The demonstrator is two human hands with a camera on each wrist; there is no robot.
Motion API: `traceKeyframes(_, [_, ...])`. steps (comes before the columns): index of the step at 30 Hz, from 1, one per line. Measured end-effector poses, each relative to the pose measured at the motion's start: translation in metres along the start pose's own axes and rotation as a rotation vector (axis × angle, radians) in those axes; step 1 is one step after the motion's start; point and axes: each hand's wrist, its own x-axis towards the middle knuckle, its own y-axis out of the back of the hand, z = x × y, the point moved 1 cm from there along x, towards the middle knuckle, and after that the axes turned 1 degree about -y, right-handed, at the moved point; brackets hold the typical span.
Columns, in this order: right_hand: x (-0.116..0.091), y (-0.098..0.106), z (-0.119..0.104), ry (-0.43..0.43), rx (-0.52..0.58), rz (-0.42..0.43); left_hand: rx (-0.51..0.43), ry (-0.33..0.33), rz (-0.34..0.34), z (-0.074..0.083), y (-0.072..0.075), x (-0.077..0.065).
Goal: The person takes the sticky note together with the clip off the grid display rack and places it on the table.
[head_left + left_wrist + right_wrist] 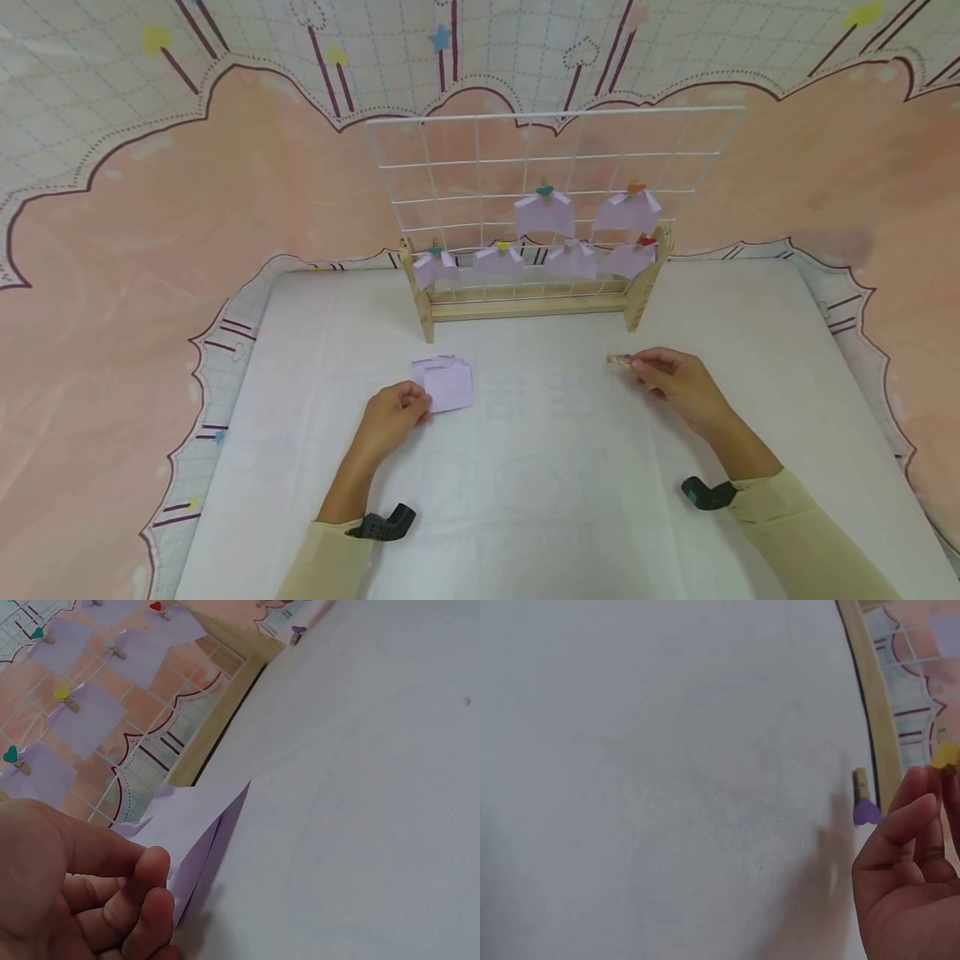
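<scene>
Purple paper [450, 387] lies in more than one layer on the white table, left of the middle. My left hand [396, 414] pinches its near left edge between thumb and fingers; in the left wrist view the paper [202, 814] tilts up off the surface. To the right, my right hand [678, 385] pinches a small clothespin with a yellow heart [945, 755] in its fingertips. A second wooden clothespin with a purple heart [865, 810] rests on the table beside that hand, near the rack's base.
A white wire grid rack [450, 200] on a wooden stand [525, 310] stands at the back. Several purple papers [545, 215] hang on it in two rows from heart clothespins. Patterned peach cloth [150, 333] surrounds the white table [540, 500].
</scene>
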Motion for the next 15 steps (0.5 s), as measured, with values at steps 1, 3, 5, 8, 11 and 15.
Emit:
traceKeyframes(1, [0.000, 0.001, 0.001, -0.006, -0.010, -0.010, 0.005, -0.002, 0.002, 0.000, 0.000, 0.000])
traceKeyframes(3, [0.000, 0.001, 0.004, -0.015, -0.022, -0.027, 0.013, -0.003, 0.009, 0.000, -0.001, -0.001])
traceKeyframes(5, [0.000, 0.002, 0.006, -0.018, -0.030, -0.038, 0.021, -0.005, 0.013, 0.000, -0.001, -0.002])
traceKeyframes(8, [0.003, 0.004, 0.010, -0.013, -0.060, -0.057, 0.029, -0.008, 0.022, 0.000, 0.000, -0.002])
traceKeyframes(11, [0.007, 0.006, 0.012, -0.018, -0.117, -0.079, 0.035, -0.012, 0.028, 0.000, 0.000, -0.001])
traceKeyframes(15, [0.013, 0.010, 0.014, -0.038, -0.154, -0.116, 0.048, -0.013, 0.022, -0.001, 0.000, 0.001])
